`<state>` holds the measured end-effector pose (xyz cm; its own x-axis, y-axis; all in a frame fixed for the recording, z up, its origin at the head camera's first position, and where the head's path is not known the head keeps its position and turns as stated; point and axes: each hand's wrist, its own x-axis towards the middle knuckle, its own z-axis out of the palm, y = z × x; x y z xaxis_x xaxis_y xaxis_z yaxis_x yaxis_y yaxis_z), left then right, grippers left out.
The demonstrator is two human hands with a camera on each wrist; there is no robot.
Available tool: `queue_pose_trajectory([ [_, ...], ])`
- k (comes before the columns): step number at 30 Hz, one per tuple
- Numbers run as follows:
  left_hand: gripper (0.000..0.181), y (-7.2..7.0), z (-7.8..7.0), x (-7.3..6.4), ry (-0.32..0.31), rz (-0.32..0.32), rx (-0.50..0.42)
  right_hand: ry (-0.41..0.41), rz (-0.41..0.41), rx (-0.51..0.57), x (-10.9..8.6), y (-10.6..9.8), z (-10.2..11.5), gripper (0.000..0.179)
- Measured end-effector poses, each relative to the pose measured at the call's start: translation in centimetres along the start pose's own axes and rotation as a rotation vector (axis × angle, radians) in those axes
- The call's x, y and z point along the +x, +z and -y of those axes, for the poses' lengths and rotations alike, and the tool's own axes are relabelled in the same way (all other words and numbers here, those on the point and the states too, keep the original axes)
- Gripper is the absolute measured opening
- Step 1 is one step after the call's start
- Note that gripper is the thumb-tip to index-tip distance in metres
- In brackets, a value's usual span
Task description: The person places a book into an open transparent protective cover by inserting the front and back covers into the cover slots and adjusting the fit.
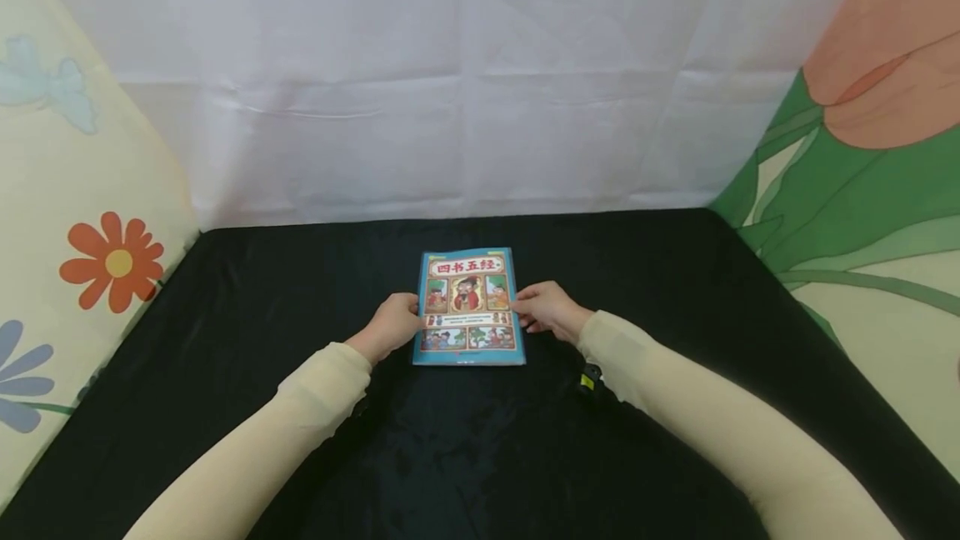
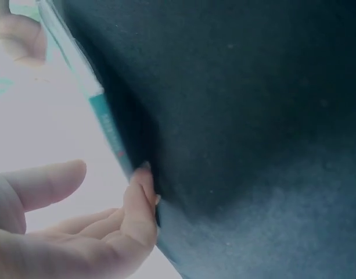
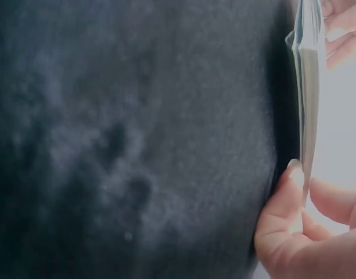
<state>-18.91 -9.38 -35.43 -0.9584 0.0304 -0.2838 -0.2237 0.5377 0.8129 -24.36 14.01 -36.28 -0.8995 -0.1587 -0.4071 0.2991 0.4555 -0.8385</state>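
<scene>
A blue-bordered picture book (image 1: 468, 307), with red Chinese title characters and cartoon panels on its cover, lies face up close over the black cloth. At its left edge is my left hand (image 1: 393, 323); in the left wrist view the fingers (image 2: 140, 215) curl round the spine (image 2: 110, 131) from the cloth side, the thumb over the washed-out cover. My right hand (image 1: 551, 308) pinches the opposite edge. The right wrist view shows its thumb and fingers on either side of the page edges (image 3: 309, 104), with left-hand fingers (image 3: 346, 32) beyond.
Black cloth (image 1: 300, 273) covers the table. Behind it hangs a white curtain (image 1: 450, 107). Flower-printed panels (image 1: 45, 190) flank both sides. A small black device (image 1: 590, 380) with a yellow-green mark sits beneath the right cuff.
</scene>
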Motion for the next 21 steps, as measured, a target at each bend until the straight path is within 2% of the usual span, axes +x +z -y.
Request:
queue_pose_trajectory([
  [7,0.036,-0.01,-0.14,-0.33,0.011,0.012,-0.021,-0.007,0.008,-0.006,-0.17,-0.06,0.26,0.033],
  [12,0.045,-0.13,-0.15,-0.39,0.027,0.03,-0.037,-0.001,0.007,0.019,0.03,-0.17,0.65,0.035],
  [21,0.05,0.07,0.15,-0.73,0.081,0.021,0.012,-0.004,-0.004,0.042,0.29,-0.19,0.1,0.041],
])
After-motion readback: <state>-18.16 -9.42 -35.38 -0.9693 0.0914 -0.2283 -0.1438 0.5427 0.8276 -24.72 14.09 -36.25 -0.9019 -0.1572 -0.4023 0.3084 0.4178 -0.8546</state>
